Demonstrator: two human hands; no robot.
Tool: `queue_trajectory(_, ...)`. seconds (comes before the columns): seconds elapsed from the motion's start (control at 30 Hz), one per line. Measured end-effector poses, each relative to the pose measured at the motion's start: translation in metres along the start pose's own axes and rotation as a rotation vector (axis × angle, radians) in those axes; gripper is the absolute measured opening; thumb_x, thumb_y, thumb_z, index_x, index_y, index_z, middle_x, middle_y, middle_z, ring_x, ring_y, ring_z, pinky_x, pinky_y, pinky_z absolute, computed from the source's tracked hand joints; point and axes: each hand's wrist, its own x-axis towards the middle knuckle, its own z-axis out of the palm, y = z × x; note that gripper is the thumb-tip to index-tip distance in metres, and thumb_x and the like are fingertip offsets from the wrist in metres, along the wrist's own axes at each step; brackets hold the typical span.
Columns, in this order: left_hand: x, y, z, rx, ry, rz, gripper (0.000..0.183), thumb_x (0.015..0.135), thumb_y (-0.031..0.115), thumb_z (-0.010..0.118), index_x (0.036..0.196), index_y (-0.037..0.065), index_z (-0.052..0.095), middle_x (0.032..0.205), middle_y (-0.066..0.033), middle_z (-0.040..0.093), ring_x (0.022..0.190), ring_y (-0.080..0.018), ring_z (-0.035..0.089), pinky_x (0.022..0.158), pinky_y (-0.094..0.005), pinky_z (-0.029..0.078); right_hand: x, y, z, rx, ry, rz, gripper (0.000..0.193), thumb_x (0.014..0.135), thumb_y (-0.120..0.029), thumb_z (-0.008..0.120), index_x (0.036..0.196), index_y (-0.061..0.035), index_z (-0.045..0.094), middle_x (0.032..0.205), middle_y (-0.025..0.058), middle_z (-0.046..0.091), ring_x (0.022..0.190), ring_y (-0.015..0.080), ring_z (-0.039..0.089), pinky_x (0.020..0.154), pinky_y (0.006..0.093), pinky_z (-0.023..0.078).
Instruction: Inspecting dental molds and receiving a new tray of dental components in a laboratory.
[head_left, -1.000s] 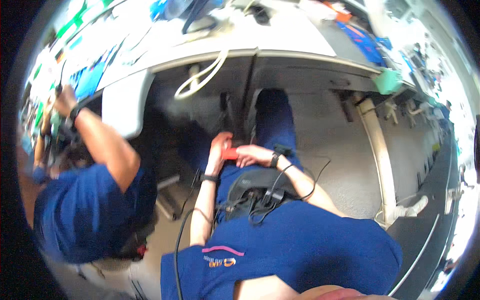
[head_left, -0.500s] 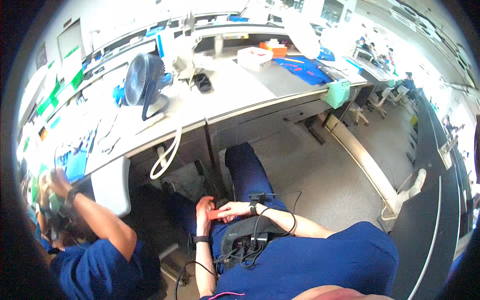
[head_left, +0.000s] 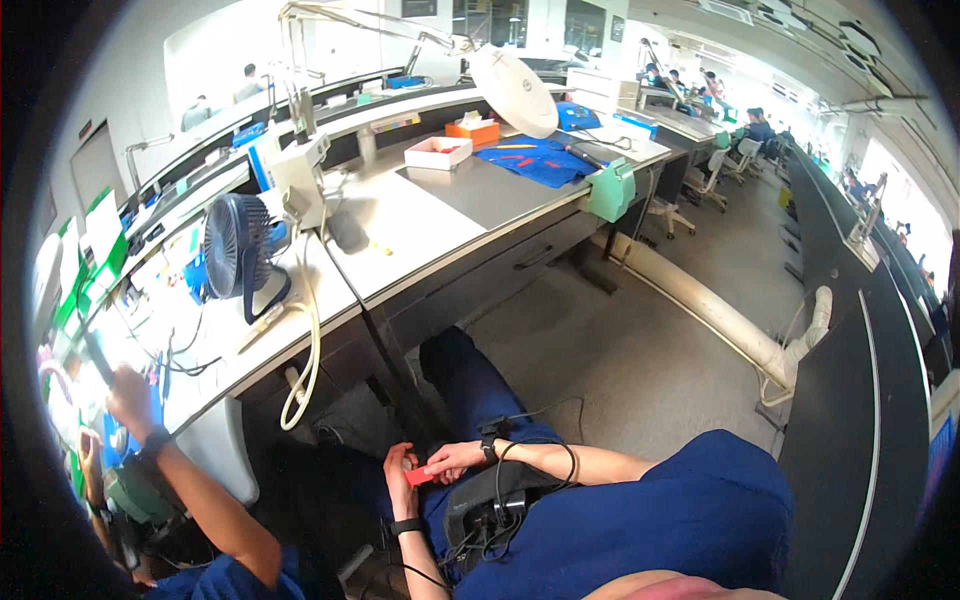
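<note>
Low in front of my lap, my left hand (head_left: 399,468) and my right hand (head_left: 455,459) meet at a small flat red piece (head_left: 418,476). Its exact kind is too small to make out. The fingers of my right hand pinch one end, while my left hand curls about the other side. Dark bands circle both wrists. A black pouch (head_left: 472,507) with cables rests at my waist, just below my right forearm.
Left of me, a co-worker's hand (head_left: 132,402) reaches over the bench. A fan (head_left: 237,245), a lamp (head_left: 512,88), a white box (head_left: 438,153), an orange box (head_left: 472,130) and a blue cloth (head_left: 540,162) are on the workbench (head_left: 420,260). A pipe (head_left: 700,297) runs along the floor.
My view has shifted, so the bench appears further left and more of the room shows. The co-worker's arm has moved. Both my hands stay at the red piece.
</note>
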Motion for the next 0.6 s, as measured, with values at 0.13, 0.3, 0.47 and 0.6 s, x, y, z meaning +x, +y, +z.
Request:
queue_trajectory(0.13, 0.002, -0.015, 0.008, 0.36, -0.058, 0.093, 0.022, 0.093, 0.015, 0.045, 0.094, 0.002, 0.062, 0.063, -0.0025, 0.054, 0.055, -0.0064, 0.044, 0.051, -0.022, 0.033, 0.007, 0.008, -0.003, -0.13, -0.084, -0.012, 0.044, 0.088, -0.051, 0.06, 0.078, -0.0079, 0.064, 0.065, -0.0035, 0.055, 0.056, 0.0057, 0.048, 0.05, 0.0227, 0.035)
queue_trajectory(0.3, 0.005, -0.017, 0.003, 0.223, -0.09, 0.033, 0.021, 0.094, 0.017, 0.047, 0.096, 0.003, 0.062, 0.065, -0.0018, 0.055, 0.054, -0.005, 0.042, 0.05, -0.0219, 0.031, 0.006, 0.009, -0.003, -0.159, -0.051, -0.001, 0.043, 0.089, -0.05, 0.06, 0.08, -0.0078, 0.064, 0.065, -0.0039, 0.054, 0.057, 0.0049, 0.047, 0.051, 0.0218, 0.035)
queue_trajectory(0.47, 0.004, -0.017, -0.006, 0.054, -0.057, 0.05, 0.021, 0.096, 0.018, 0.047, 0.097, 0.003, 0.062, 0.069, -0.0015, 0.055, 0.056, -0.0051, 0.042, 0.051, -0.0217, 0.031, 0.005, 0.003, -0.001, -0.07, -0.026, 0.063, 0.045, 0.089, -0.051, 0.058, 0.084, -0.0068, 0.065, 0.069, -0.002, 0.056, 0.062, 0.0058, 0.051, 0.055, 0.0203, 0.038)
queue_trajectory(0.6, 0.001, -0.01, 0.003, 0.105, -0.076, 0.012, 0.021, 0.097, 0.018, 0.047, 0.096, 0.003, 0.062, 0.068, -0.0012, 0.055, 0.056, -0.0056, 0.043, 0.052, -0.0219, 0.031, 0.002, 0.005, -0.003, -0.137, -0.037, -0.003, 0.045, 0.091, -0.05, 0.056, 0.084, -0.0065, 0.065, 0.068, -0.0012, 0.056, 0.063, 0.0069, 0.052, 0.056, 0.0221, 0.038)
